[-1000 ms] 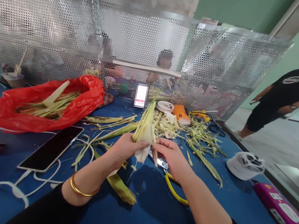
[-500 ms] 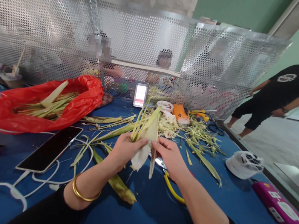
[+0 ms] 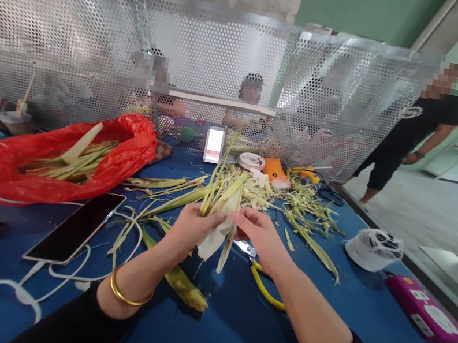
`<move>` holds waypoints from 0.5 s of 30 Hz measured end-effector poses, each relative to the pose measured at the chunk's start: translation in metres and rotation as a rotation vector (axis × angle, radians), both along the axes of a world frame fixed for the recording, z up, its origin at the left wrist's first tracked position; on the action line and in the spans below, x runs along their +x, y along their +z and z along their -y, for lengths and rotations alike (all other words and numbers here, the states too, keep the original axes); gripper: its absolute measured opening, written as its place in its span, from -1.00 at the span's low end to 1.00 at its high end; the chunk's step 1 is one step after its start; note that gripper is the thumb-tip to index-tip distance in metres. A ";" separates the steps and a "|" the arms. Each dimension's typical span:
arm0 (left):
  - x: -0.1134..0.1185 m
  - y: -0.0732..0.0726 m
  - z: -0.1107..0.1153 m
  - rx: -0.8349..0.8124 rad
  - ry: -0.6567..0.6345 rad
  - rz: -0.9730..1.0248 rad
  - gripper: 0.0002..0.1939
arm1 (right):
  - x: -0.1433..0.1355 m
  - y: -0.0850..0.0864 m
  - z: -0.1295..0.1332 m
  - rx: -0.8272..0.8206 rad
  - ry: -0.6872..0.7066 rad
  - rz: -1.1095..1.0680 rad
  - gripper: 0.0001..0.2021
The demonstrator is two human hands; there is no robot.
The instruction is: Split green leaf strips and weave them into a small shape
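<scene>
Over the middle of the blue table [image 3: 228, 335], my left hand [image 3: 193, 227] grips a pale corn husk [image 3: 211, 241] together with thin yellow-green strips rising from it. My right hand [image 3: 256, 232] pinches the husk's right side, where a narrow strip hangs down; its fingertips are partly hidden behind the husk. Scissors with yellow handles [image 3: 264, 291] lie under and beside my right forearm. Below my left hand rests a yellow-green husk piece [image 3: 187, 289]. Shredded husk bits [image 3: 309, 205] are piled beyond my hands.
At left stand a red plastic bag [image 3: 50, 188] of husk strips and a dark-screened tablet [image 3: 76, 228] with white cables. A white roll [image 3: 373, 251] and a purple package [image 3: 425, 310] sit at right. A perforated metal screen [image 3: 227, 48] borders the back; a person [image 3: 421, 127] stands beyond.
The narrow strip at the husk's right has swung left, and my right fingers have curled in closer. The standing person has moved left, partly behind the screen.
</scene>
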State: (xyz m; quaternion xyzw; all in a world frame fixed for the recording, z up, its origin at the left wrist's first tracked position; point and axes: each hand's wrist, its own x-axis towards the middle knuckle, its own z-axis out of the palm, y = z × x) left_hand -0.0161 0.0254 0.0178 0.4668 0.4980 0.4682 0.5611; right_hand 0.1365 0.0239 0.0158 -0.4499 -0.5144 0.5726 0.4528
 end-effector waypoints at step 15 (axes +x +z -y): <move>-0.006 -0.002 -0.007 0.026 0.006 0.051 -0.71 | 0.015 0.003 -0.003 -0.200 0.199 -0.190 -0.72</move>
